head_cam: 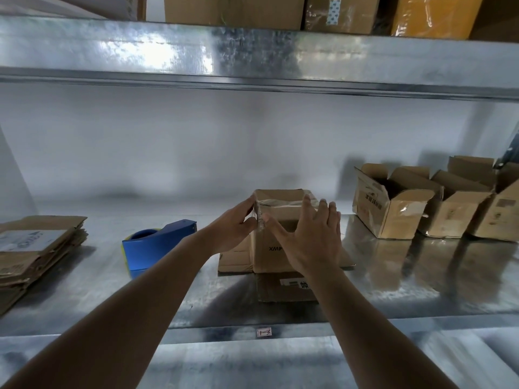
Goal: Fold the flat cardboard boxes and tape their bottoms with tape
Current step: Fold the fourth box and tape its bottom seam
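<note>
While the box [283, 231] stands bottom-up on the shelf [112, 290], its tape [280, 204] is smoothed by 2 flat, open hands — left hand [234, 230], right hand [311, 240] — so it sticks.

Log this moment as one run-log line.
step: smoothing tape on box bottom | left hand: presses box side | right hand: flat on front | tape dispenser: set down, left

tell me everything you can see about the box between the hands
The box is plain brown cardboard and stands bottom-up on the metal shelf, its open flaps splayed flat beneath it. Clear tape crosses the upturned bottom and runs down the near corner. The left hand presses its left side; the right hand lies spread against its front.
</note>
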Tool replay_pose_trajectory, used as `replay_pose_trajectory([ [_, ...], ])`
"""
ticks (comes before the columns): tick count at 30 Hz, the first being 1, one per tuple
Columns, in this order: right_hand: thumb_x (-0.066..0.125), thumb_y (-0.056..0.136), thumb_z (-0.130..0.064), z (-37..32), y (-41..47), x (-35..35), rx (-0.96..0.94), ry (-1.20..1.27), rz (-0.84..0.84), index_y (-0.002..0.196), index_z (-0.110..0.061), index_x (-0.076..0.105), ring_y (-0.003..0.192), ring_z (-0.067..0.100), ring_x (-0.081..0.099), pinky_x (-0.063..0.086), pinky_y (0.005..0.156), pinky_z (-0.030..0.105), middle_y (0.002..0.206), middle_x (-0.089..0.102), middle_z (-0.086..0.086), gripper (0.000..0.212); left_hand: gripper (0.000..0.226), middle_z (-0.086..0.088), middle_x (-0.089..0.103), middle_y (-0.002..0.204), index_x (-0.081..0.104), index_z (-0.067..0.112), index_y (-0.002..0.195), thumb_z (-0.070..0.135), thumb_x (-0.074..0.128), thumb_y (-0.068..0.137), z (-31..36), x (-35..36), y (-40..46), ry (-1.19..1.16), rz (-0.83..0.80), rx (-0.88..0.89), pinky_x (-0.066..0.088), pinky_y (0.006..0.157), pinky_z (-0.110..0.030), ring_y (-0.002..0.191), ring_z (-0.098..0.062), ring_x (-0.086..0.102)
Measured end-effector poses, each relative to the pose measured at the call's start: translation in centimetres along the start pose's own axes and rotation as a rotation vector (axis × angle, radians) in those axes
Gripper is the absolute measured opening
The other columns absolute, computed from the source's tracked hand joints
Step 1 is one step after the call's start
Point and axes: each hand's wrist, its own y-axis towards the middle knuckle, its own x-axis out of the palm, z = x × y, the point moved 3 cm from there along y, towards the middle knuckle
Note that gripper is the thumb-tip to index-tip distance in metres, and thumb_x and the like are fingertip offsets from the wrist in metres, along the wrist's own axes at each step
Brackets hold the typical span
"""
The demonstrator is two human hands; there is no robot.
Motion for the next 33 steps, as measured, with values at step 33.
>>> replay_pose_trajectory([
  [33, 0.039, 0.102, -0.061, 0.9, 0.5, 1.9, -0.335, 0.116, 0.248, 0.124, -0.029, 0.069, 0.136, 0.029, 0.045, 0.052, 0.101, 0.052, 0.149, 0.049, 0.006, 0.049, 0.042, 0.005, 0.055, 0.132, 0.067, 0.015, 0.136, 0.001, 0.05, 0.1, 1.4, -2.6, -0.5, 0.334, 0.252, 0.405, 0.048, 0.099, -0.024, 0.118, -0.009, 0.056],
])
